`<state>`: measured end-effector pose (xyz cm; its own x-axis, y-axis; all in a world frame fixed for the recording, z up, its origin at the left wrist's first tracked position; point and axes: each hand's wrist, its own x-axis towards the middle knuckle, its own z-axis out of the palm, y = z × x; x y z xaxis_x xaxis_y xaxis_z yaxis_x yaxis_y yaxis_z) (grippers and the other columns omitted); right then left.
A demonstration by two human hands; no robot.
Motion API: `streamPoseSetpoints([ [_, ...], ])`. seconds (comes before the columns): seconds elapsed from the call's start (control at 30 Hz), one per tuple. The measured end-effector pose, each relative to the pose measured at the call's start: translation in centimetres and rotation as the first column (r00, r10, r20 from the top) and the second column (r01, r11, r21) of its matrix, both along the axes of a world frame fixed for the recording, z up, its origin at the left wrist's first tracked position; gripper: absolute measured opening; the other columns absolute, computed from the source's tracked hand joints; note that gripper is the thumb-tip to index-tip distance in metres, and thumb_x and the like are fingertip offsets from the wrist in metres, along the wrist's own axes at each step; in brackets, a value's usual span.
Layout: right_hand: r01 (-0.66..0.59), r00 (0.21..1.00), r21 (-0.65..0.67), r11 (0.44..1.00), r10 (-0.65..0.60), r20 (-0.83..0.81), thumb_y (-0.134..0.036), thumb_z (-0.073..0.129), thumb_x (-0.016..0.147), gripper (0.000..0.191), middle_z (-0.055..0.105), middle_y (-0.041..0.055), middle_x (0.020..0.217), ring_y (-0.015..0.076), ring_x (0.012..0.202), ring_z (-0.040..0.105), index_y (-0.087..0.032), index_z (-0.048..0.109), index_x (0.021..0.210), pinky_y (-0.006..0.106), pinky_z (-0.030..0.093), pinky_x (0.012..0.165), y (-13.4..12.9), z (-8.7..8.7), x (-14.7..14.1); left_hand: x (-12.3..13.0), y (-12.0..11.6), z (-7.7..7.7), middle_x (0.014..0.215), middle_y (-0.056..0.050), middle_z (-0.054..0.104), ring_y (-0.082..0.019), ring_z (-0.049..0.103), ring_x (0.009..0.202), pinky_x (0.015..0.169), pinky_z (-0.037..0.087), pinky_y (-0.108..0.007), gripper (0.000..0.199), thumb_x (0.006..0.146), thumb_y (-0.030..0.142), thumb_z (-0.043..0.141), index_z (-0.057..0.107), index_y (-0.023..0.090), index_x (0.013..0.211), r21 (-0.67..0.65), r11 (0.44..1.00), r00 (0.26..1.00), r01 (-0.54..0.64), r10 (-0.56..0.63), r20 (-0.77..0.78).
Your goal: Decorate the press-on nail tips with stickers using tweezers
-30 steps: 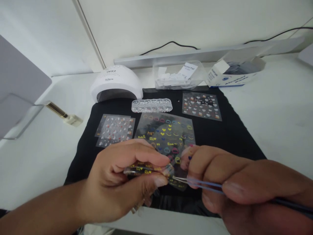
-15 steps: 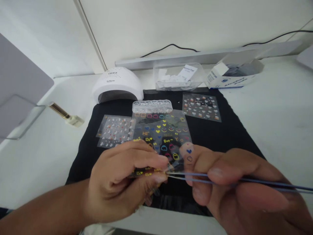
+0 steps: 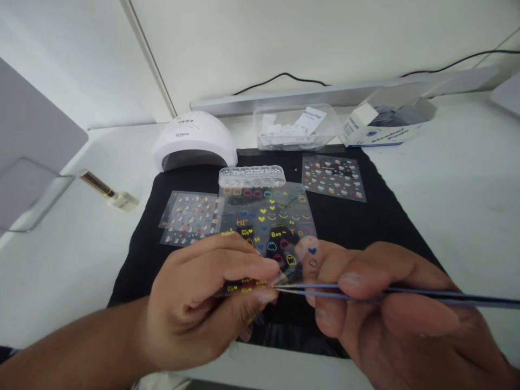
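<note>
A clear sticker sheet point(image 3: 280, 230) printed with colourful hearts, ghosts and words is pinched between the thumb and fingers of my left hand point(image 3: 203, 298). Its lower part bends over near my left fingertips. My right hand point(image 3: 390, 303) is closed on a pair of thin blue tweezers point(image 3: 325, 290), held nearly level. The tweezer tips meet the sheet's lower edge right beside my left thumb. Whether they grip a sticker is too small to tell. Some of my right fingers show through the sheet's right edge.
Behind the sheet sits a clear compartment case point(image 3: 252, 176) on a black mat point(image 3: 390, 227). Other sticker sheets lie left point(image 3: 190, 216) and right point(image 3: 333, 177). Farther back are a white nail lamp point(image 3: 195, 141), a clear bin point(image 3: 294, 130) and an alcohol pad box point(image 3: 385, 127). A polish bottle point(image 3: 122, 200) lies left.
My right hand and the tweezers have shifted slightly left, and the tweezers' rear end now sits a little higher. My left hand and the sheet hold nearly still.
</note>
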<state>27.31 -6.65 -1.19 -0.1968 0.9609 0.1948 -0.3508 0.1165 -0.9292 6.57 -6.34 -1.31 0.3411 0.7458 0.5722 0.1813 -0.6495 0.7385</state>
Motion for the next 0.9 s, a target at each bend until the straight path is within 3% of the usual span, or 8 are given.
streamPoseSetpoints([
  [0.33,0.105,0.994,-0.048,0.993,-0.106,-0.01,-0.058,0.076,0.081,0.029,0.066,0.0027,0.063,0.0263,0.066,0.068,-0.03,0.074,0.089,0.044,0.059,0.063,-0.4,-0.2,-1.7,0.0,-0.1,0.2,0.09,-0.007,0.077,-0.015,0.075,0.081,0.074,0.065,-0.023,0.024,0.09,0.011,0.072,0.071,0.022,0.112,-0.029,1.0,1.0,-0.005,0.005,0.006],
  [0.63,-0.018,1.0,-0.014,1.0,0.018,-0.008,-0.048,0.076,0.087,0.019,0.067,0.0,0.055,0.0175,0.052,0.061,-0.03,0.079,0.083,0.034,0.053,0.056,0.0,0.1,-0.4,-0.1,-0.1,0.1,0.093,-0.008,0.076,-0.014,0.074,0.075,0.068,0.064,-0.021,0.022,0.091,0.011,0.071,0.07,0.02,0.111,-0.025,1.0,1.0,0.0,0.0,-0.006],
  [0.9,-0.012,0.999,-0.036,0.999,0.011,-0.046,-0.048,0.078,0.084,0.019,0.066,-0.0009,0.053,0.0164,0.053,0.062,-0.029,0.08,0.082,0.031,0.053,0.054,0.2,0.1,-0.4,0.0,-0.1,0.2,0.09,-0.008,0.076,-0.015,0.075,0.077,0.071,0.064,-0.022,0.021,0.09,0.012,0.072,0.071,0.02,0.109,-0.024,1.0,1.0,-0.004,0.004,-0.014],
])
